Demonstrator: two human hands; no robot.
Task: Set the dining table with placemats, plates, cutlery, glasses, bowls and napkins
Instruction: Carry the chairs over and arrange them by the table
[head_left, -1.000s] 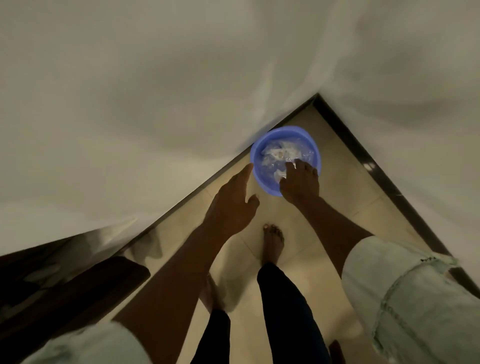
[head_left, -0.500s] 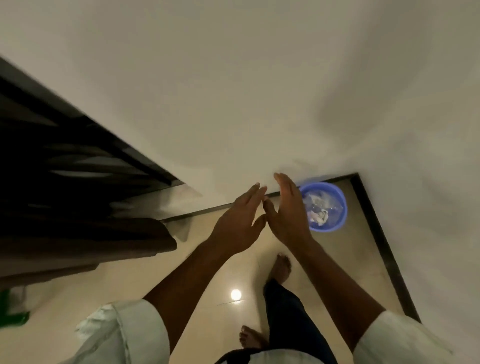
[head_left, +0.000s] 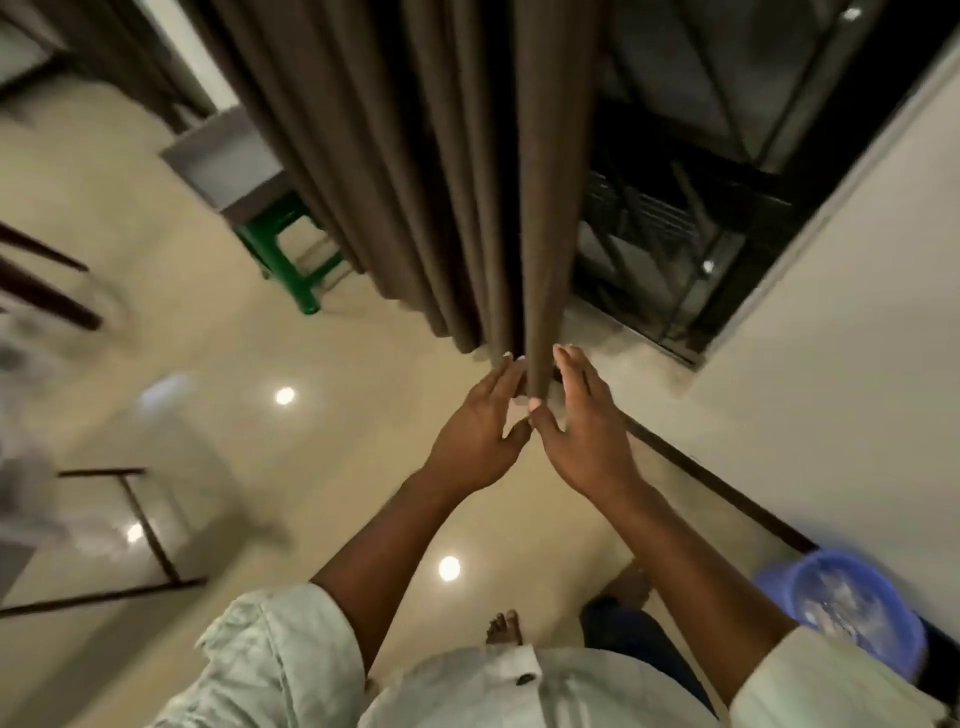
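A: Widest first?

B: Beige tiled floor (head_left: 218, 322) across left and centre of frame, dotted with lamp reflections. Then brown curtain (head_left: 441, 156), falling in long folds from top centre to mid-frame, long axis running top to bottom. Dark window (head_left: 701, 182) to its right. Pale wall (head_left: 831, 338) down the right side.

A: Anything for the table setting?

B: No placemats, plates, cutlery, glasses, bowls or napkins anywhere in shot. Only dark-framed furniture (head_left: 140, 525) at lower left, blurred, possibly a glass-topped table; cannot tell. Green stool (head_left: 291, 254) at upper left of centre, beside the curtain. Blue basin (head_left: 852, 603) at lower right, on the floor near the foot of the wall, holding something pale and unclear.

A: Hands?

B: Both raised at centre frame, both empty. Left hand (head_left: 478, 431) and right hand (head_left: 587, 431) with fingers straight and close together, palms turned toward each other, thumbs meeting at the tips, flanking the lowest curtain fold. Touching the cloth or merely in front of it: cannot tell.

A: So, the coming move?

B: Probably a turn toward the left of frame, judging by the furniture there, well apart from both hands. Left hand nearer to it; right hand nearer the basin and wall. Setting itself apparently not yet begun, going by this view.
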